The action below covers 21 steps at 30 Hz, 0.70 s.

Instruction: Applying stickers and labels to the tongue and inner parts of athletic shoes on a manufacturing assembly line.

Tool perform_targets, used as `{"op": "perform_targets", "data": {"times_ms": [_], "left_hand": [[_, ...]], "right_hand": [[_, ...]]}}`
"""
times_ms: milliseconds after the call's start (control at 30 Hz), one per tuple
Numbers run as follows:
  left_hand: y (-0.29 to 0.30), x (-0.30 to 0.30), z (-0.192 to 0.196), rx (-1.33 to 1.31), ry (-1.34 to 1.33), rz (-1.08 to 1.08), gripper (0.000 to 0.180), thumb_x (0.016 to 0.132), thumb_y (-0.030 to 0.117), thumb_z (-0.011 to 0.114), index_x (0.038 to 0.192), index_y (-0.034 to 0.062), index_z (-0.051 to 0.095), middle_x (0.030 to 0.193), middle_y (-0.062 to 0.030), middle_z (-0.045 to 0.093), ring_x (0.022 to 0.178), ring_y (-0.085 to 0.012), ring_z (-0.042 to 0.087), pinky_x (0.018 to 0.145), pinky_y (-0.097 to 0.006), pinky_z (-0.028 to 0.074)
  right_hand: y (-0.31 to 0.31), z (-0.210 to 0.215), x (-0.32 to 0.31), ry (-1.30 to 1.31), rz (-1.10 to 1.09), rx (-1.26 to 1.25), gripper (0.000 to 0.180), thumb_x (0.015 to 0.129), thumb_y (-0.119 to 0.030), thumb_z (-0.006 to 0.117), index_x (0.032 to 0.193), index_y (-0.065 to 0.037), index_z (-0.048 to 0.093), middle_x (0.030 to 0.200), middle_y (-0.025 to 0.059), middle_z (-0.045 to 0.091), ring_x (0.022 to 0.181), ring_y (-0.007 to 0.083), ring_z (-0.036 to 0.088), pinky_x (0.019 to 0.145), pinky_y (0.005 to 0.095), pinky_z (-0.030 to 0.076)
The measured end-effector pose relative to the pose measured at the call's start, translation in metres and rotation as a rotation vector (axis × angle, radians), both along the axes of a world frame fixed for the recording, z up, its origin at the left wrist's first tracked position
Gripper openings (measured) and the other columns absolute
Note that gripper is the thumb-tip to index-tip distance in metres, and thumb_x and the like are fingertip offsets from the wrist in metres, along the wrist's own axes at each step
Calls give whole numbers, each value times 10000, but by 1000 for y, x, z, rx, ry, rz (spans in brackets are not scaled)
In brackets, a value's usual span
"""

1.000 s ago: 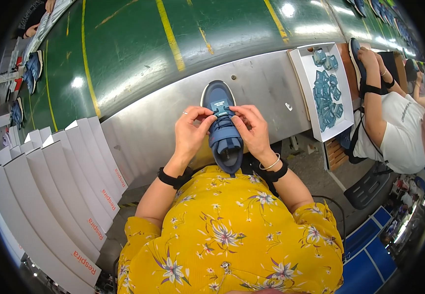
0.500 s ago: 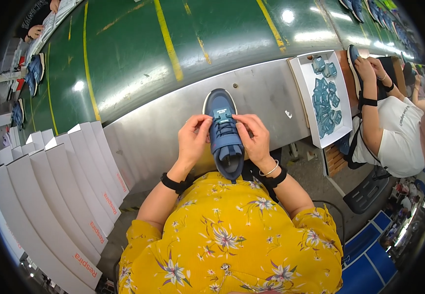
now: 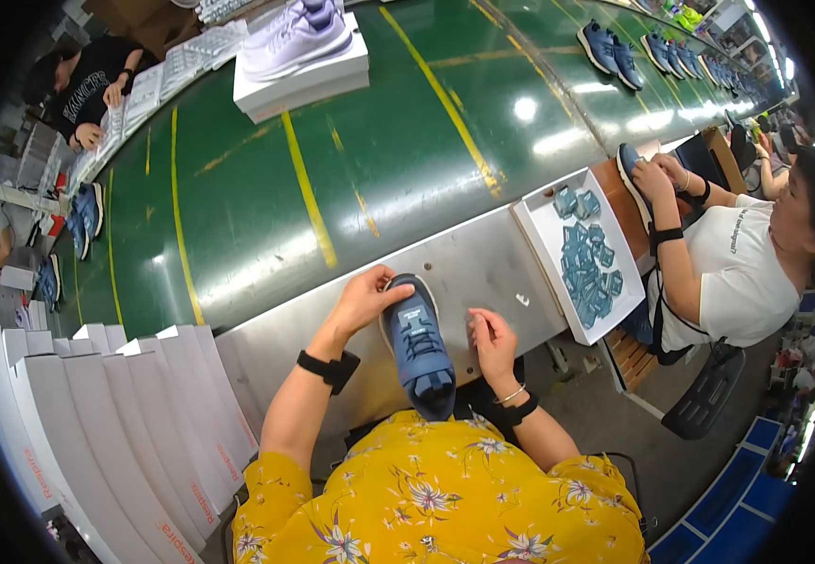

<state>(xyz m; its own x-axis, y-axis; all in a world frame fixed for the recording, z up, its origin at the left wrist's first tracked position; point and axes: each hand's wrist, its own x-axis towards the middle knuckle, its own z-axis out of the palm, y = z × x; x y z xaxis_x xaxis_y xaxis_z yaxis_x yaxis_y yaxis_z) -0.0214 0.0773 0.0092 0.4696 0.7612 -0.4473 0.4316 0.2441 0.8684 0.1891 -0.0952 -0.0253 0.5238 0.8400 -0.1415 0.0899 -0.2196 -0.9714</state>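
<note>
A navy blue sneaker (image 3: 416,329) rests on the metal work ledge, its toe pointing away from me and its heel close to my body. A small teal tag (image 3: 414,320) lies on its tongue above the laces. My left hand (image 3: 376,299) is closed on the left side of the toe, thumb on top. To the right of the shoe, apart from it, my right hand (image 3: 492,346) hovers over the ledge with loosely bent fingers and nothing visible in them.
A white box lid (image 3: 635,318) of teal tags stands right. White shoeboxes (image 3: 134,414) are stacked left. Beyond the metal ledge (image 3: 351,399), a green conveyor (image 3: 238,207) carries lavender sneakers (image 3: 299,42) on a box (image 3: 304,85). A co-worker (image 3: 732,254) handles a shoe at right.
My left hand has moved from the tag to the shoe's toe. My right hand has let go and drawn off to the right. The view has shifted, bringing the lavender sneakers into sight.
</note>
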Motion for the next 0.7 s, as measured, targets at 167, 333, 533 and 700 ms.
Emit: {"op": "perform_targets", "data": {"times_ms": [167, 333, 533, 700], "left_hand": [[49, -30, 19, -197, -255, 397, 236, 917, 281, 749, 1009, 111, 614, 857, 5, 655, 744, -63, 587, 613, -230, 427], [91, -13, 11, -333, -588, 612, 257, 957, 315, 694, 1063, 128, 553, 925, -16, 677, 786, -144, 671, 637, -321, 588], [159, 77, -33, -376, -860, 803, 254, 954, 181, 703, 1039, 44, 507, 1022, -121, 671, 938, -249, 692, 778, -387, 611], [248, 168, -52, -280, -1070, 871, 288, 967, 187, 687, 1084, -5, 507, 1045, -158, 657, 956, -269, 690, 810, -404, 613]], "right_hand": [[3, -4, 6, -78, -88, 6, 131, 980, -95, 615, 1019, -23, 718, 800, 39, 642, 600, 82, 562, 549, 244, 458], [14, 7, 2, -369, -63, 50, 96, 930, -69, 647, 975, -44, 729, 762, 76, 627, 600, 152, 588, 550, 271, 470], [18, 1, 1, -430, -42, 50, 100, 897, -19, 651, 947, -54, 731, 699, 52, 569, 543, 121, 511, 500, 260, 404], [16, 5, -1, -435, -39, 14, 102, 867, -8, 660, 932, -48, 729, 697, 76, 589, 526, 164, 544, 503, 288, 438]]}}
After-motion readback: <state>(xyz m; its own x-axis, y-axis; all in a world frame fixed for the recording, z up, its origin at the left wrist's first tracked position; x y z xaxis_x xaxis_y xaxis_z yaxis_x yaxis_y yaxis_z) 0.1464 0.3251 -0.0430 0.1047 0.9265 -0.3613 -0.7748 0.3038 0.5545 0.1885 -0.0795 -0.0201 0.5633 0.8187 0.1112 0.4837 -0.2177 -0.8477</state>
